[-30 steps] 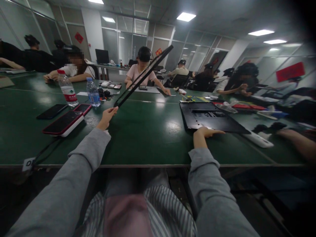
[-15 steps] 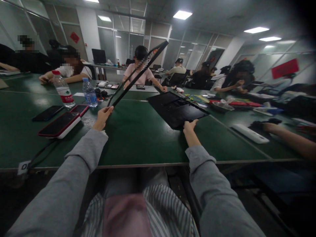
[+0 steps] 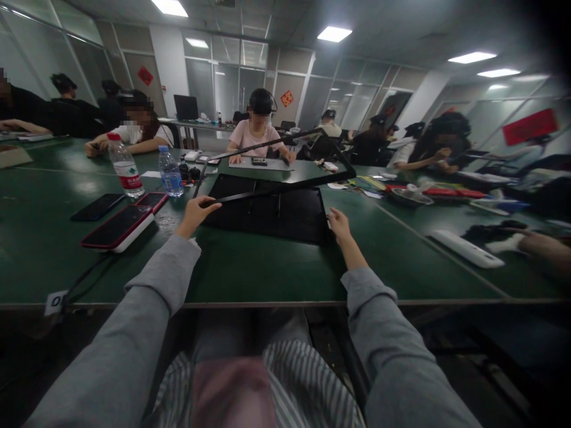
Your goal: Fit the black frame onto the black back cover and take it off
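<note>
A flat black panel (image 3: 267, 214) lies on the green table (image 3: 250, 267) straight ahead of me. My right hand (image 3: 339, 224) grips its near right corner. My left hand (image 3: 196, 213) is closed on the near left corner of a thin black frame (image 3: 285, 183). The frame hangs tilted over the panel, its far side raised.
Two phones (image 3: 116, 227) in red cases and a black phone (image 3: 96, 206) lie at left, with two water bottles (image 3: 125, 172) behind them. A white bar (image 3: 466, 248) and another person's hand (image 3: 539, 244) are at right. Several people sit around the far tables.
My right hand slid the black panel from the right side to the middle of the table. My left hand lowered the thin frame from steeply upright to a low tilt over the panel.
</note>
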The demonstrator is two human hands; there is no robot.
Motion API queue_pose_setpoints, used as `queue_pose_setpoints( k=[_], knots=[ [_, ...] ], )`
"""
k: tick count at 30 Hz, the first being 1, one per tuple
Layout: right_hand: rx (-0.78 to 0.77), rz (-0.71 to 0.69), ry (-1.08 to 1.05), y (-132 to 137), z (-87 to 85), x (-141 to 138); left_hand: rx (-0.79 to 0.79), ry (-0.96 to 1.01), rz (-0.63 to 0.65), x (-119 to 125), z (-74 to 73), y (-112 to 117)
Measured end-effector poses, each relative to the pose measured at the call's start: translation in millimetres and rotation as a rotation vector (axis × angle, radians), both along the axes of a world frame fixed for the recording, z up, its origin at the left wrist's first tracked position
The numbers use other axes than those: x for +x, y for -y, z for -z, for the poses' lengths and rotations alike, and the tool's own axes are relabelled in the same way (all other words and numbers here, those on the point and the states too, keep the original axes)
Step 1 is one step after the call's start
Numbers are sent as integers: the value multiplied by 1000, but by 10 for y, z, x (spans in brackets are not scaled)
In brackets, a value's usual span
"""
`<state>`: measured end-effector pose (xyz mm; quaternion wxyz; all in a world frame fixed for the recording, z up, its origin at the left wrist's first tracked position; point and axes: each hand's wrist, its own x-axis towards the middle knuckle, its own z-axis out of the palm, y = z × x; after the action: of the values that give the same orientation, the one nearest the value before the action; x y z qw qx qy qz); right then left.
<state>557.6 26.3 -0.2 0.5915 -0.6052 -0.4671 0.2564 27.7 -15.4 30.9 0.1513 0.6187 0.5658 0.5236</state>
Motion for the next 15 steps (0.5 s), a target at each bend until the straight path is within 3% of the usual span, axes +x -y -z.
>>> queue_pose_setpoints(
  k=[2, 5, 8, 15],
  knots=[
    [100, 22, -96, 11, -77, 35, -7, -82, 2, -10, 25, 2],
    [153, -181, -259, 89, -219, 40, -13, -211, 2, 0, 49, 33],
    [95, -309, -217, 145, -280, -1, -30, -316, 6, 27, 57, 81],
    [112, 47, 359, 7, -32, -31, -180, -452, 18, 27, 48, 143]
  ],
)
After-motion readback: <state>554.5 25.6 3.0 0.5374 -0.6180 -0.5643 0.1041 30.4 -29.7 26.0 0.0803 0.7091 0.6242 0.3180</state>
